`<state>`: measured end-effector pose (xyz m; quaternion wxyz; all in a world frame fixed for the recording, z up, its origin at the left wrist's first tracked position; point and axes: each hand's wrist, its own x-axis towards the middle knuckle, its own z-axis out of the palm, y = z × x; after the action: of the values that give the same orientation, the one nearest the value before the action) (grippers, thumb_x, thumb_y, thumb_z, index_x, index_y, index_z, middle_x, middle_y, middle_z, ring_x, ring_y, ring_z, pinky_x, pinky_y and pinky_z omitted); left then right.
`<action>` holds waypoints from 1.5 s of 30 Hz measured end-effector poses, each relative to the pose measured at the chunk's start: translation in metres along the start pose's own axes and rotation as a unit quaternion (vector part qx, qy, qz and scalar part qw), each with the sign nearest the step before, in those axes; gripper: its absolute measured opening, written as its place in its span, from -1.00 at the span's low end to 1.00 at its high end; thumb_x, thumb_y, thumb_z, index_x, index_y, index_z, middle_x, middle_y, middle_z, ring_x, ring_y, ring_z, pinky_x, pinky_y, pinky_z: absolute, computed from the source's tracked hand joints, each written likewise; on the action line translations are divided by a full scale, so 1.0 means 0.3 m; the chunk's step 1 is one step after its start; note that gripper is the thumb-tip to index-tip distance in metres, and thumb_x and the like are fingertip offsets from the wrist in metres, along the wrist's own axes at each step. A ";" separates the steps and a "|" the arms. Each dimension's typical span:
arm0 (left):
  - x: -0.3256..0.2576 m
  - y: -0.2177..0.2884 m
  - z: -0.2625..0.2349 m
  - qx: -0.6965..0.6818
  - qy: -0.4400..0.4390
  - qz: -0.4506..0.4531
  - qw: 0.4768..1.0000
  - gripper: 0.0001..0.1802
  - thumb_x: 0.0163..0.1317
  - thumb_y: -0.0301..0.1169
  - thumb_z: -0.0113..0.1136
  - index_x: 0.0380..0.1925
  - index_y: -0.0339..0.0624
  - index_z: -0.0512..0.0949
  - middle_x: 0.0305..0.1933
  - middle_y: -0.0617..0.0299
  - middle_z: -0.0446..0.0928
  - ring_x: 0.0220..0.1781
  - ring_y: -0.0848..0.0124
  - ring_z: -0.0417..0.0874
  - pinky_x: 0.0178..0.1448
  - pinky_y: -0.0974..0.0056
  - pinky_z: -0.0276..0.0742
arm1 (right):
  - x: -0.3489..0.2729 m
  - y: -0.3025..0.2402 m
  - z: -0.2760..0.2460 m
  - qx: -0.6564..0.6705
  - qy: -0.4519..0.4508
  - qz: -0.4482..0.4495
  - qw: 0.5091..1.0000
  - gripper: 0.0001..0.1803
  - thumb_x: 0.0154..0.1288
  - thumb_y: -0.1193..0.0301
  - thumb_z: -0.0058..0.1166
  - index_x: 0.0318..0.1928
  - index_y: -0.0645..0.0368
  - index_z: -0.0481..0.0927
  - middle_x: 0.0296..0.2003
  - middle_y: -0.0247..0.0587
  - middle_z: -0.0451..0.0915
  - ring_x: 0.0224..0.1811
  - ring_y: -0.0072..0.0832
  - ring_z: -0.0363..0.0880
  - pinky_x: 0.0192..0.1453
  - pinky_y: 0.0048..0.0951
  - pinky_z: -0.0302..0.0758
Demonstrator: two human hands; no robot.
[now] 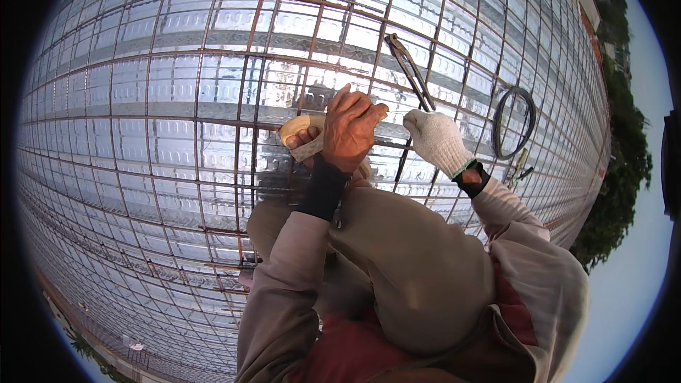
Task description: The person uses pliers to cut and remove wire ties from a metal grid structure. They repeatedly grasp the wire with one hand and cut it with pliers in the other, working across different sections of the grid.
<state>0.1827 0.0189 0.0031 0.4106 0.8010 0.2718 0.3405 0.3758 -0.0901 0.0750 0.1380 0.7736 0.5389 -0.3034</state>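
My bare left hand, with a black band at the wrist, is over a steel rebar mesh. Its fingers are curled, thumb and forefinger pinched toward the right. My right hand wears a white knit glove and is closed, a short gap away. Whatever either hand holds is too thin or hidden to make out. A pair of long-handled pincers lies on the bars just beyond the glove, handle ends close to its knuckles. Beneath my left hand shows my foot in a sandal, toes forward.
Ribbed, shiny metal decking lies under the mesh. On the right rest a coil of dark wire and a yellow-green object. My bent knee rises close below my hands. Trees stand past the deck's right edge.
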 end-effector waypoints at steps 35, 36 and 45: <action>0.040 -0.157 0.076 0.068 -0.083 0.020 0.994 -0.70 0.25 -0.60 0.35 -0.12 0.03 0.88 -0.11 0.29 0.80 0.11 0.21 0.75 0.46 0.02 0.57 | 0.002 -0.130 -0.101 0.045 0.115 -0.186 0.975 -0.77 0.64 0.21 0.19 0.04 0.06 0.74 -0.28 0.01 0.78 -0.22 0.09 0.81 -0.17 0.07 0.66; 0.035 -0.153 0.062 0.057 -0.079 0.010 0.995 -0.70 0.25 -0.60 0.35 -0.13 0.03 0.88 -0.11 0.29 0.80 0.12 0.22 0.75 0.46 0.01 0.57 | 0.056 -0.092 -0.112 0.073 0.182 -0.175 0.965 -0.76 0.65 0.22 0.18 0.07 0.06 0.75 -0.32 0.02 0.78 -0.26 0.11 0.80 -0.20 0.07 0.67; 0.002 -0.143 0.063 0.053 -0.030 0.037 0.998 -0.67 0.22 -0.63 0.32 -0.11 0.00 0.86 -0.09 0.30 0.80 0.16 0.25 0.74 0.40 0.00 0.58 | 0.052 -0.118 -0.105 -0.005 0.111 -0.213 0.971 -0.83 0.56 0.34 0.18 -0.01 0.14 0.68 -0.42 0.04 0.73 -0.37 0.05 0.80 -0.29 0.02 0.68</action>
<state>0.1908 0.0326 -0.0410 0.3631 0.8407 0.2476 0.3165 0.3572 -0.0481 0.0939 0.0135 0.6688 0.7050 -0.2353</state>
